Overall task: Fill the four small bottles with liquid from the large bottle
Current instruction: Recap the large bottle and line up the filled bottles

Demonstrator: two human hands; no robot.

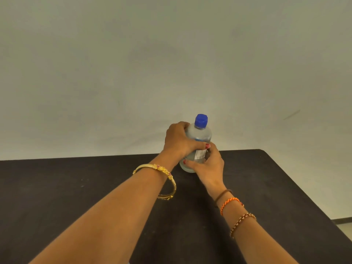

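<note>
A matte black table with a square corner stands against a plain, pale wall; near its far edge a clear, rounded plastic large bottle stands upright, its ribbed blue cap on; the left hand wraps the bottle's shoulder; the right hand curls round its lower body; a gold bangle and braided thread bands circle the wrists.

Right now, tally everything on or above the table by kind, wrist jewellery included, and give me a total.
Large bottles: 1, the clear large bottle with a blue cap, gripped by the left hand and the right hand
Small bottles: 0 in view
Gold bangles: 1, left wrist
Cord bracelets: 3, right wrist
Tables: 1, the black table
Total: 6
</note>
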